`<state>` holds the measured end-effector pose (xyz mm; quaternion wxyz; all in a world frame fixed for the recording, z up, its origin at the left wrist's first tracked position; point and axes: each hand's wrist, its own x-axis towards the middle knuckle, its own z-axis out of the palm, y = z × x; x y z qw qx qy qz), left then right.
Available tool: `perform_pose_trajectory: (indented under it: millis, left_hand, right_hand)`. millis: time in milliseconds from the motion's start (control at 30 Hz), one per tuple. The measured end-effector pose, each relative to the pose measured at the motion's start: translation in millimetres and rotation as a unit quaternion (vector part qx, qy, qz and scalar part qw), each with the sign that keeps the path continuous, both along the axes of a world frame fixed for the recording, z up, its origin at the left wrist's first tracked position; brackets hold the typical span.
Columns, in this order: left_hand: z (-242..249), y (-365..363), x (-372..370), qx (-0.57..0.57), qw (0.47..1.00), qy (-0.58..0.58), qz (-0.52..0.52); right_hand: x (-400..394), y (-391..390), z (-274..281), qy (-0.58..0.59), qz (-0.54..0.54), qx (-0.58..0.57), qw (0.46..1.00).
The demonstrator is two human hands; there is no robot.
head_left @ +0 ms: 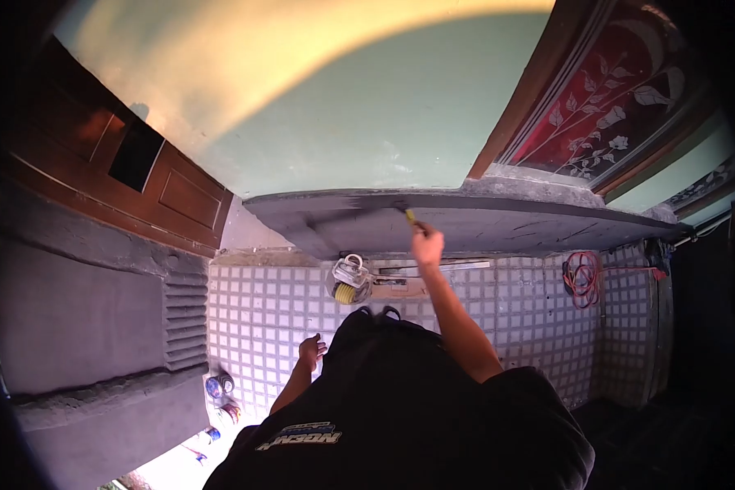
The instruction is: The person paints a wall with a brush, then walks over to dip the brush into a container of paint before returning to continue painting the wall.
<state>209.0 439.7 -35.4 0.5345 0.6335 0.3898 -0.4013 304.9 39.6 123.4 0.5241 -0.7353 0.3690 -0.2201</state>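
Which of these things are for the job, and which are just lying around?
Seem part of the job:
- yellow tool, probably a brush, held in the right hand
- dark grey wall band, where the tool is working

Seem just lying about:
- red coil
- long pale strip
- clear tub, though it might belong; I can't tell what's inside

Green wall (pixel 367 122), yellow light (pixel 196 57) above; checked tile floor (pixel 531 327); brown door (pixel 189 198).
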Motion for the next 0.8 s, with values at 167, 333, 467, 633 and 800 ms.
perform_pose_trajectory:
  millis: [167, 333, 467, 633, 800]
  left_hand:
    - [-12, 6, -8, -0.007, 0.999, 0.033, -0.004]
    - [-20, 10, -10, 0.002, 0.999, 0.041, -0.016]
    - [2, -1, 1, 0.024, 0.998, 0.023, -0.045]
    - [7, -7, 9, 0.021, 0.999, 0.000, -0.032]
    - [12, -10, 11, 0.007, 1.000, -0.025, -0.014]
  right_hand:
    - [-38, -58, 2, 0.000, -0.199, -0.011, 0.980]
    - [-26, -58, 13, -0.027, -0.281, -0.008, 0.959]
    - [12, 13, 20, -0.027, -0.177, 0.018, 0.984]
    - [41, 99, 27, -0.033, 0.037, 0.069, 0.996]
    - [41, 82, 18, -0.013, 0.094, 0.084, 0.992]
